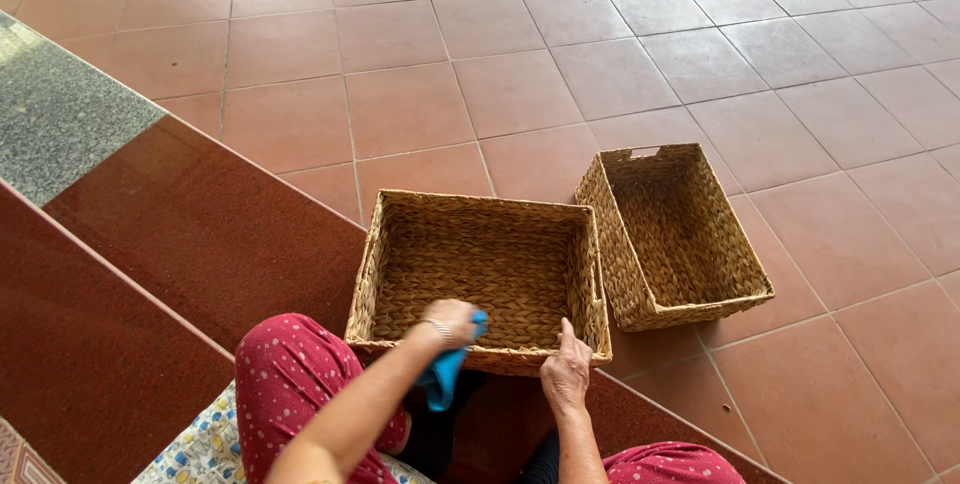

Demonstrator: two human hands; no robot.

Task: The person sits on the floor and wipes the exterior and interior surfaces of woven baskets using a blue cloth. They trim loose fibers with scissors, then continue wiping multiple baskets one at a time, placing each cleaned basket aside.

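The wide woven basket (480,274) sits on the tiled floor (600,64) against the step. Left hand (452,322), fingers closed on a blue cloth (447,369), works at its near rim; right hand (566,374) rests loosely open on that rim. Judged light, stiff, rough-surfaced; best taken by the rim. A second basket (680,234) stands beside it.

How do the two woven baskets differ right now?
The near basket is wider and shallower; the far basket is narrower and deeper. Both hands are at the near basket's front rim: the left hand holds a blue cloth, the right hand rests there; nobody touches the far basket. Both look empty and share the same tan weave.
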